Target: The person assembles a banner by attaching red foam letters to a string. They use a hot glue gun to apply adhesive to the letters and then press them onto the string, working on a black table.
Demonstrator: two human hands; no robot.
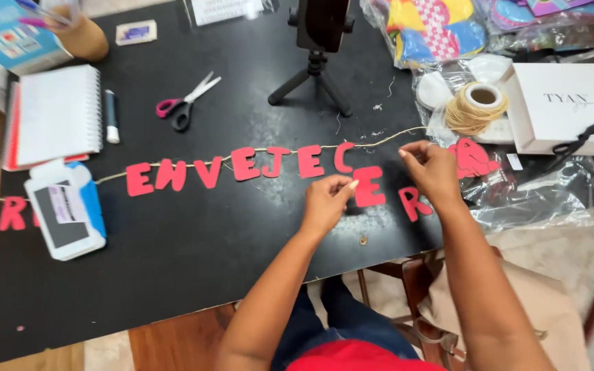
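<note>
Left hand [324,203] pinched the loose pink letter [368,186] at table [194,275] centre, right hand [433,168] pinched twine [379,141] at 1 o'clock; most strung letters [242,165] done, two loose letters [414,203] remained.

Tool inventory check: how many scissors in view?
1: scissors with pink handle, on the black table, above the strung red letters. More may hide under the bags.
</note>
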